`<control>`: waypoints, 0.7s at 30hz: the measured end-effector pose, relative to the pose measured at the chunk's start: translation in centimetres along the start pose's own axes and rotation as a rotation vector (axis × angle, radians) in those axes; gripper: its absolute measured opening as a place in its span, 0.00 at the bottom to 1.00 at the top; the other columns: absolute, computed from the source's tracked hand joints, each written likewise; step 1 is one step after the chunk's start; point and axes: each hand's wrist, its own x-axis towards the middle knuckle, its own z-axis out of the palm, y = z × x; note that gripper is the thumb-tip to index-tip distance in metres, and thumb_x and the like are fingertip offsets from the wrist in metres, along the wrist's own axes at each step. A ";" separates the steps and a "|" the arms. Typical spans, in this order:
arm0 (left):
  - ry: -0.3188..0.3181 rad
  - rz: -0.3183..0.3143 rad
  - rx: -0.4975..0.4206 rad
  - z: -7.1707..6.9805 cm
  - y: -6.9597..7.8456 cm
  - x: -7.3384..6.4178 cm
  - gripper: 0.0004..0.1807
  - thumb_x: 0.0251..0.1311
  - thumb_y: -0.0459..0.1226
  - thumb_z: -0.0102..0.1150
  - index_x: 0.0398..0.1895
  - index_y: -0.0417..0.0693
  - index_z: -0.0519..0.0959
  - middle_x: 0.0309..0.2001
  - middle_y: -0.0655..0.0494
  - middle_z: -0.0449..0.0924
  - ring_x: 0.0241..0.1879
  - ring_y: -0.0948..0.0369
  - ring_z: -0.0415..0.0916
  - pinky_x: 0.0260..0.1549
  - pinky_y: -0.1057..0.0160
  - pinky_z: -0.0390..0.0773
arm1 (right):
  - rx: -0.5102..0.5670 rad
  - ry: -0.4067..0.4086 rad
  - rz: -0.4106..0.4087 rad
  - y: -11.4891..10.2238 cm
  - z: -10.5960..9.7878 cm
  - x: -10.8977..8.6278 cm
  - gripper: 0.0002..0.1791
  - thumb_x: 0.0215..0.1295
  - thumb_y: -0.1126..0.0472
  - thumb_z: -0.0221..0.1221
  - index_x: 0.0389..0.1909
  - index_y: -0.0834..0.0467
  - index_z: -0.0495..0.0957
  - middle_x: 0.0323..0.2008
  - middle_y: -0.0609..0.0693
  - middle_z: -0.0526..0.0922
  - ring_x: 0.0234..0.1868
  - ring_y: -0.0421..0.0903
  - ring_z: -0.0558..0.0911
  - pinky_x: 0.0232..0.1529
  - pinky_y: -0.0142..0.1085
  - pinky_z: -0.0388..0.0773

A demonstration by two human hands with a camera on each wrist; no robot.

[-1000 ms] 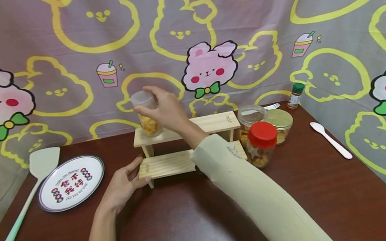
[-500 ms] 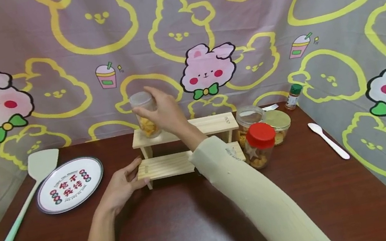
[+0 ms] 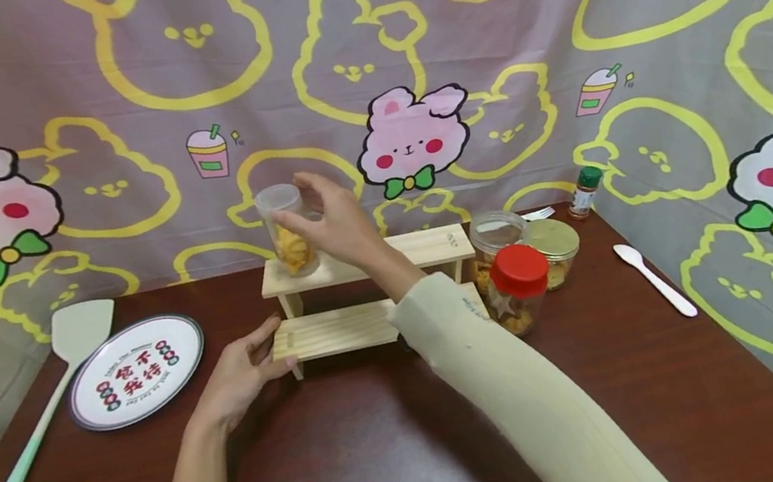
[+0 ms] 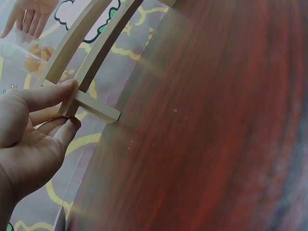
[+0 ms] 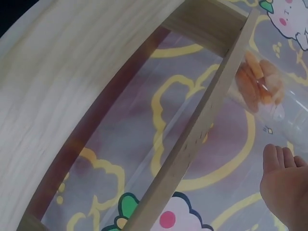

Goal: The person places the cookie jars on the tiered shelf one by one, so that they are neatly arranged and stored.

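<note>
A two-tier wooden rack [image 3: 350,327] stands on the brown table in the head view. My left hand [image 3: 244,373] pinches the left end of its lower tier, thumb and fingers on either side of the board in the left wrist view. A clear plastic jar [image 3: 292,243] with a pale lid and yellow-orange snack pieces stands upright at the left end of the upper tier. My right hand [image 3: 341,223] is at the jar's right side with fingers and thumb spread; the thumb overlaps the jar in this view. In the right wrist view the fingers [image 5: 281,156] lie straight near the jar's lid end.
Right of the rack stand a red-lidded jar [image 3: 517,279], a gold-lidded jar [image 3: 554,244] and a clear-lidded jar [image 3: 495,232]. Farther right are a green-capped bottle [image 3: 585,193], a fork [image 3: 538,213] and a white spoon [image 3: 654,280]. A plate [image 3: 183,349] and a spatula [image 3: 32,449] lie left.
The right hand's fingers have opened and shifted slightly right of the jar, which stays on the upper tier. The left hand keeps its hold on the rack.
</note>
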 end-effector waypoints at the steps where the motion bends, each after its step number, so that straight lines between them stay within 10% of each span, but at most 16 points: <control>1: 0.000 0.000 0.001 0.0 0.0 0.0 0.43 0.64 0.24 0.62 0.77 0.26 0.49 0.79 0.35 0.45 0.75 0.46 0.49 0.61 0.72 0.68 | 0.015 0.001 -0.003 0.1 -0.1 -0.1 0.39 0.68 0.48 0.66 0.73 0.61 0.65 0.68 0.56 0.73 0.64 0.48 0.76 0.64 0.31 0.74; 21: -0.006 -0.002 -0.019 0.0 0.0 -0.1 0.44 0.64 0.23 0.61 0.77 0.26 0.47 0.79 0.36 0.43 0.76 0.46 0.47 0.63 0.71 0.67 | 0.049 0.093 -0.089 2.0 -3.9 -3.2 0.31 0.69 0.56 0.66 0.68 0.64 0.70 0.64 0.57 0.77 0.66 0.47 0.74 0.65 0.35 0.73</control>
